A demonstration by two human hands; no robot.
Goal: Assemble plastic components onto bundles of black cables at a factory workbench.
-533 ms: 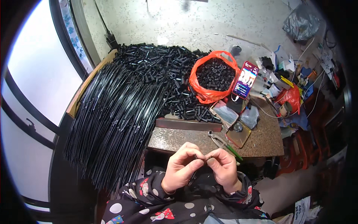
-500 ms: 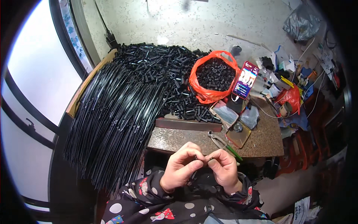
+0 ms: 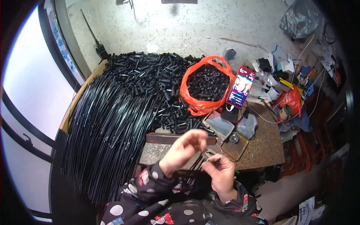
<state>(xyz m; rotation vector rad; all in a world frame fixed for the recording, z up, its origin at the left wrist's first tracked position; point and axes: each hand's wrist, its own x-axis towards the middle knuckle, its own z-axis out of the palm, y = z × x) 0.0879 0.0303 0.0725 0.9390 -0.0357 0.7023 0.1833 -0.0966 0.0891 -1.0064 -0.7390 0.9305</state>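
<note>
My left hand [image 3: 183, 150] is lifted over the table's front edge, a little blurred, its fingers loosely bent and apart with nothing visible in them. Lower and to the right, my right hand [image 3: 222, 175] pinches thumb against fingers; what it holds is too small and hidden to name. Partly covered by my hands, pliers [image 3: 210, 152] lie on the table. Thin dark rods [image 3: 184, 183] show between my forearms. Beyond my left hand, a metal bar [image 3: 162, 138] borders a heap of short black tubes [image 3: 150, 73].
Long thin black rods [image 3: 108, 131] hang over the table's left front. A red plastic bag [image 3: 183, 90] holds small black parts. Beside it are a lit phone [image 3: 241, 87], a clear tray [image 3: 219, 125] and an amber phone case [image 3: 235, 147]. Clutter and a white cable [image 3: 262, 119] fill the right.
My hands have parted: the left has risen up and away, while the right has dropped slightly, still pinched. The whole view has shifted, so the table sits lower and a bit left.
</note>
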